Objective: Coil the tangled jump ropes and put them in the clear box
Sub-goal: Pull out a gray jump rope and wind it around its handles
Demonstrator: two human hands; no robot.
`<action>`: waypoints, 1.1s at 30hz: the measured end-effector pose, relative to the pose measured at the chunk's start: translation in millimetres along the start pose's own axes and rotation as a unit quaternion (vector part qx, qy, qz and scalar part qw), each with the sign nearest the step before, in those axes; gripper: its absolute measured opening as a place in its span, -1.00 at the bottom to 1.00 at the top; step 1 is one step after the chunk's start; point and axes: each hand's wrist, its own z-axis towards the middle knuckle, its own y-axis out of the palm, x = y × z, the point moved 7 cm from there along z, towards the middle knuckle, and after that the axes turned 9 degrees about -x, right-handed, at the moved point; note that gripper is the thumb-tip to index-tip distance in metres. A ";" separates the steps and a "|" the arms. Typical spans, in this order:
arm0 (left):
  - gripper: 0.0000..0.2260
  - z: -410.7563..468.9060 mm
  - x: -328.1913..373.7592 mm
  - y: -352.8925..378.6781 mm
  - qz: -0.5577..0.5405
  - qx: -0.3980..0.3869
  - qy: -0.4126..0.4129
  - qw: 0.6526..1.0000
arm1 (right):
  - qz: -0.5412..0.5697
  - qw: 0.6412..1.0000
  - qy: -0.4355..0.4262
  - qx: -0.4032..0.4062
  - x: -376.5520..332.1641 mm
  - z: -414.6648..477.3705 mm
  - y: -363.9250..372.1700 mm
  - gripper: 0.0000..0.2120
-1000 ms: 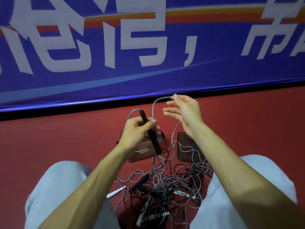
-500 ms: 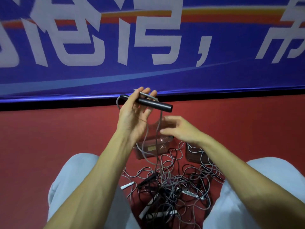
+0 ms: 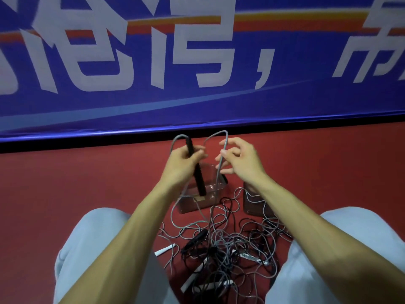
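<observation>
My left hand [image 3: 183, 164] grips a black jump-rope handle [image 3: 198, 174] held nearly upright, its lower end hanging over the clear box [image 3: 197, 201]. A grey rope [image 3: 219, 172] arcs from the handle's top and loops across to my right hand [image 3: 237, 159], which pinches the cord between thumb and fingers. The rope drops from there into a tangled pile of grey and black ropes [image 3: 221, 249] with black and white handles, lying on the red floor between my knees.
A dark flat lid-like piece [image 3: 255, 204] lies right of the clear box, partly under rope. A blue banner [image 3: 197, 62] stands along the far edge of the red floor [image 3: 65, 183]. My legs in pale trousers [image 3: 92, 249] flank the pile.
My left hand turned the black handle from lying level back to upright and lowered it. My right hand rose from near the box and now pinches a raised loop of grey rope.
</observation>
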 end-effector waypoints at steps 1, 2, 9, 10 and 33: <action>-0.90 1.3 -1.4 5.0 0.097 -0.025 0.009 0.995 | 0.018 1.000 -0.001 0.010 -2.2 0.0 -3.0 -0.84; -0.88 1.6 -3.4 10.6 0.178 -0.051 0.013 0.983 | 0.037 0.999 -0.003 0.017 -4.7 0.4 -5.7 -0.85; -0.87 0.0 -32.4 43.1 0.334 -0.212 -0.017 0.918 | 0.156 0.986 -0.020 0.048 -20.7 2.7 -26.7 -0.83; -0.89 -0.2 -35.0 44.9 0.329 -0.218 -0.017 0.919 | 0.177 0.983 -0.017 0.049 -20.7 2.9 -28.9 -0.84; -0.92 -10.8 33.6 -13.3 -0.425 0.019 0.065 0.903 | -0.125 0.951 0.108 -0.260 35.4 -19.3 35.2 -0.76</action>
